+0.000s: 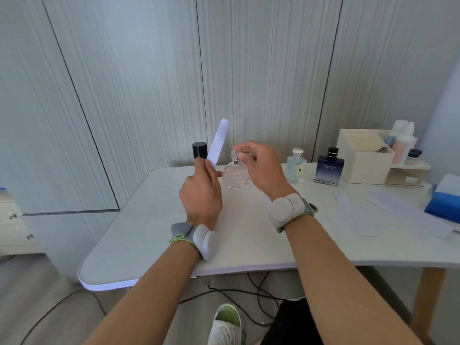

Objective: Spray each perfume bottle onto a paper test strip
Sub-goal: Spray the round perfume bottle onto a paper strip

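Note:
My left hand (201, 192) pinches a white paper test strip (219, 143) by its lower end; the strip slants up and to the right. Just right of it a round clear perfume bottle (236, 177) hangs above the table, held at its neck and sprayer by the fingers of my right hand (263, 168). A black cap (200, 150) shows behind my left hand; what it sits on is hidden. A pale blue bottle with a silver cap (295, 166) and a dark blue bottle with a black cap (329, 168) stand on the table to the right.
The white table (139, 245) stands against a grey panelled wall. A cream organiser box (361, 158) with small containers sits at the back right. Several loose paper strips (358, 212) and a blue box (445, 202) lie at the right. Cables run on the floor below.

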Demonstrator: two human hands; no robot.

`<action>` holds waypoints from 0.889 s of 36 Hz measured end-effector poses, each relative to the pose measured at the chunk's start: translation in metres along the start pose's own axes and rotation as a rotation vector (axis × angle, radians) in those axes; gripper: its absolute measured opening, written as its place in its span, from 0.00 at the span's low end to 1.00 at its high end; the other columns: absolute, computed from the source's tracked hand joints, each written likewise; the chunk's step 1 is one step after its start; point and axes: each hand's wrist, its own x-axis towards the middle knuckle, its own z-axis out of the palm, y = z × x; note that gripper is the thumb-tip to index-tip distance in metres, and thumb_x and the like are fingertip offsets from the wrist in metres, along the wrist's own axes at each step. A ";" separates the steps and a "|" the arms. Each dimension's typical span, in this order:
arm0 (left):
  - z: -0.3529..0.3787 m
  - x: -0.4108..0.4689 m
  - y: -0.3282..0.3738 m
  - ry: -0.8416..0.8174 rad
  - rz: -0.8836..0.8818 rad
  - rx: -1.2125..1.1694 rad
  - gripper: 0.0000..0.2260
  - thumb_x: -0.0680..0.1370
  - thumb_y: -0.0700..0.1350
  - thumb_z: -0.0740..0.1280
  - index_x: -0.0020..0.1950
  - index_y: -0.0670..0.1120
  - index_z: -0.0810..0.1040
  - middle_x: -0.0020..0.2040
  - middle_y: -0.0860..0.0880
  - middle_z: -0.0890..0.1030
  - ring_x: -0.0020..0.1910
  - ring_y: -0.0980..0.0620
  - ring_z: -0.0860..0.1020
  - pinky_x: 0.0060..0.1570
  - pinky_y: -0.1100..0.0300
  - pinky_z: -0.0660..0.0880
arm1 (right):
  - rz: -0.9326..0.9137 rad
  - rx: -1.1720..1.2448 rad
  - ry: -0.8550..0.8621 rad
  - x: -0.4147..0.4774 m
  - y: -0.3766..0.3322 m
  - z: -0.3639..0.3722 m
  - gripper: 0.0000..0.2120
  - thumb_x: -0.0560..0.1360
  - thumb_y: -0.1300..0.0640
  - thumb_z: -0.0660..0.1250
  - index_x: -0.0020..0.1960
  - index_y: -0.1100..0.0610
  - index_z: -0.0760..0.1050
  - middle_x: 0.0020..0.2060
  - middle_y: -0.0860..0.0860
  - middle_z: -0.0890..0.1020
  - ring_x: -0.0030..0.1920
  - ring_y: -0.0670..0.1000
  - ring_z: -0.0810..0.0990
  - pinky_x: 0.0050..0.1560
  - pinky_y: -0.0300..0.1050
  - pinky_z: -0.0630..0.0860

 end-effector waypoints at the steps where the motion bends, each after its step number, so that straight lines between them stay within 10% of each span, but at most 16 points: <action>1: 0.000 0.000 -0.002 -0.001 -0.010 0.018 0.12 0.90 0.48 0.55 0.56 0.41 0.72 0.40 0.45 0.86 0.37 0.33 0.79 0.34 0.50 0.65 | 0.006 -0.002 -0.005 0.002 0.003 0.004 0.09 0.81 0.63 0.68 0.57 0.55 0.85 0.52 0.45 0.87 0.54 0.44 0.85 0.62 0.43 0.79; 13: 0.006 0.005 -0.005 -0.058 -0.073 -0.031 0.12 0.90 0.49 0.52 0.55 0.45 0.70 0.41 0.55 0.87 0.38 0.41 0.83 0.39 0.47 0.78 | 0.089 -0.011 -0.008 0.030 0.024 0.030 0.08 0.79 0.64 0.70 0.52 0.54 0.85 0.48 0.46 0.88 0.51 0.46 0.85 0.58 0.44 0.80; 21: 0.004 0.003 -0.001 -0.068 -0.081 -0.038 0.12 0.89 0.49 0.52 0.55 0.45 0.70 0.40 0.54 0.87 0.38 0.42 0.82 0.38 0.49 0.76 | 0.111 0.043 -0.012 0.031 0.031 0.031 0.08 0.81 0.65 0.67 0.55 0.56 0.84 0.53 0.52 0.86 0.25 0.43 0.79 0.30 0.34 0.75; 32: 0.005 0.003 -0.002 -0.054 -0.094 -0.052 0.13 0.90 0.50 0.52 0.54 0.45 0.70 0.39 0.55 0.86 0.37 0.43 0.82 0.37 0.50 0.74 | 0.168 0.044 -0.045 0.022 0.022 0.026 0.09 0.82 0.60 0.68 0.61 0.56 0.84 0.57 0.48 0.84 0.33 0.53 0.86 0.28 0.39 0.77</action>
